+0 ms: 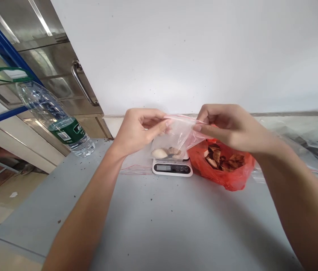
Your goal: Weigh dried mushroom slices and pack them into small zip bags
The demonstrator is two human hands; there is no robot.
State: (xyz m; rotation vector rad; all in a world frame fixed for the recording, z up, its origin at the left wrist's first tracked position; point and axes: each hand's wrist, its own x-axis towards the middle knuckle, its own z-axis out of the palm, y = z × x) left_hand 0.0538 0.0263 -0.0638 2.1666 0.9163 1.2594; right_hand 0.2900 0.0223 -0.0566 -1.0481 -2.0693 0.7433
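Note:
A clear zip bag (172, 135) with a few pale and brown pieces at its bottom hangs between my hands, over a small white digital scale (172, 168). My left hand (143, 130) pinches the left end of its red-lined top edge. The right end of that edge is pinched by my right hand (225, 126). Whether the bag's bottom rests on the scale, I cannot tell. Just right of the scale, a red plastic bag (232, 180) lies open with brown, dried-looking pieces inside.
A large water bottle (58, 116) with a green handle stands at the grey table's (147, 226) left back edge. Flat clear zip bags (136, 165) lie left of the scale, more plastic bags (311, 158) at the right. A white wall (189, 56) rises behind.

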